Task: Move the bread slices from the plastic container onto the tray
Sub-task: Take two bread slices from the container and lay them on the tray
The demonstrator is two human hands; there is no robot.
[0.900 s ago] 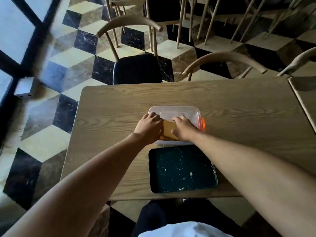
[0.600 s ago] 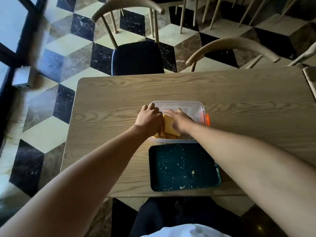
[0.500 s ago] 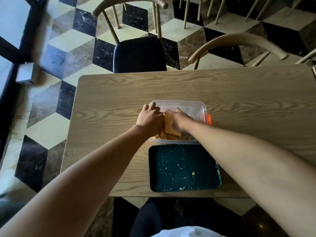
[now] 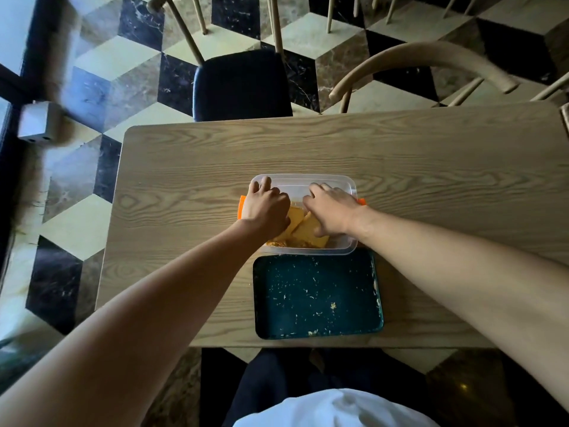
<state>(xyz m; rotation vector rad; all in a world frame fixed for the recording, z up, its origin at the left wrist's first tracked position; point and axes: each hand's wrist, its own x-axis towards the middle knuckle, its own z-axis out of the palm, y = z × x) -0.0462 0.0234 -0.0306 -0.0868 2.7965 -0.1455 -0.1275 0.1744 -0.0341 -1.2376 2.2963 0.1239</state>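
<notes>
A clear plastic container (image 4: 345,180) with orange side clips sits mid-table. Inside it lie golden bread slices (image 4: 303,231), partly covered by both hands. My left hand (image 4: 266,208) reaches into the container's left side, fingers curled onto a slice. My right hand (image 4: 331,209) is inside on the right, fingers bent down on another slice. Whether either slice is lifted cannot be told. Directly in front of the container, nearer me, lies a dark green tray (image 4: 317,300) holding only crumbs.
The wooden table (image 4: 431,167) ends at its left edge near my left forearm. A black-seated chair (image 4: 241,84) and a curved wooden chair back (image 4: 421,60) stand beyond the far edge. My lap is below the near edge.
The view tilted downward. Both hands stayed inside the container and spread slightly apart, uncovering more of the slices and the left orange clip.
</notes>
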